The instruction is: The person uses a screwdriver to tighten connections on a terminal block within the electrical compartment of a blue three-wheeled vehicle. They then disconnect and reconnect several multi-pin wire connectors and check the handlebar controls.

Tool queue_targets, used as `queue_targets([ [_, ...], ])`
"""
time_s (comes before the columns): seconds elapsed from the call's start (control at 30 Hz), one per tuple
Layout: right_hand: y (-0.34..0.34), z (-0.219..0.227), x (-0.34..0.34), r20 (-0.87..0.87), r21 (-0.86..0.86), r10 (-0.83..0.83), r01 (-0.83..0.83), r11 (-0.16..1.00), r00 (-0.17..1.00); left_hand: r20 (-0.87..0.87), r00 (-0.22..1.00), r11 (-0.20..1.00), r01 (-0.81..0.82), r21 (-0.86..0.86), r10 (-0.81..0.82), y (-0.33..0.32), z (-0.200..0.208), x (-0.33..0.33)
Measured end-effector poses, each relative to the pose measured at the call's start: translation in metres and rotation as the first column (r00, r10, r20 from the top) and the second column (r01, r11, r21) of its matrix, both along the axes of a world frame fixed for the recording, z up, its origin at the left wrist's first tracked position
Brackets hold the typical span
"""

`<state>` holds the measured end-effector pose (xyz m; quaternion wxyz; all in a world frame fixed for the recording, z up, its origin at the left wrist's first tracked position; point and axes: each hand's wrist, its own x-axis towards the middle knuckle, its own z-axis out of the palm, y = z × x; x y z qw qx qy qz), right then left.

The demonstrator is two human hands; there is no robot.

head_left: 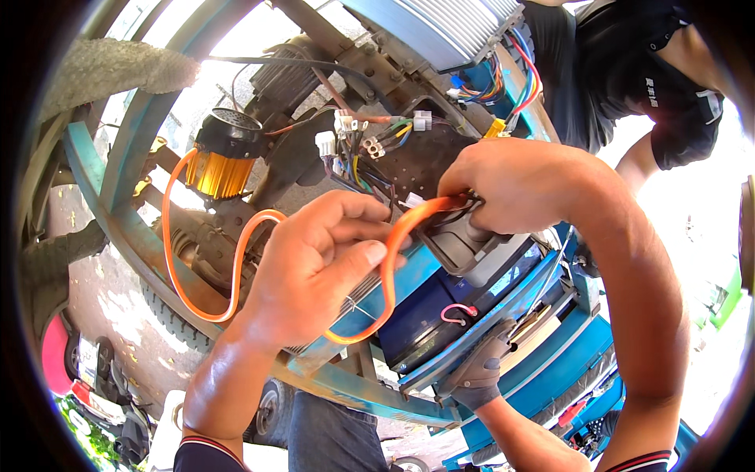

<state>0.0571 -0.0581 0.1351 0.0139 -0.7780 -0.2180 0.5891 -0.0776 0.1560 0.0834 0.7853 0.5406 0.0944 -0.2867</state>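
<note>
An orange cable (174,259) loops out of a gold and black cylindrical unit (224,161), passes behind my left wrist and rises to my right hand. My left hand (318,252) curls loosely round the cable, thumb in front and fingertips behind it. My right hand (511,189) pinches the cable's end together with thin dark leads; the tip is hidden by the fingers. Right below that hand sits a dark grey plastic housing (460,248). White multi-pin connectors (346,122) on coloured wires lie just beyond my hands.
A finned silver controller box (440,31) stands at the top. A dark blue battery-like box (425,330) with a pink wire loop lies within the blue metal frame (377,401). Another person's gloved hand (480,370) rests at the frame. A person in black stands far right.
</note>
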Motion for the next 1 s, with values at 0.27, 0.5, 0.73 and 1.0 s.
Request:
queue_targets([
  [0.27,-0.037,-0.014,0.019,0.706,0.332,-0.360,0.163,0.929,0.610,0.085,0.990,0.992,0.109,0.064,-0.114,-0.003,0.000,-0.012],
  [0.5,-0.048,-0.016,0.029,0.759,0.262,-0.289,0.132,0.956,0.583,0.437,0.863,0.869,0.004,0.494,-0.253,0.001,-0.006,0.013],
  [0.73,-0.033,-0.007,0.043,0.579,0.146,-0.281,0.242,0.959,0.765,0.631,0.665,0.797,-0.089,0.598,-0.399,-0.003,-0.032,0.076],
  [1.0,-0.061,-0.015,0.038,-0.093,0.606,-0.858,0.712,0.354,0.506,0.512,0.678,0.785,0.159,0.599,-0.528,-0.055,-0.071,0.142],
])
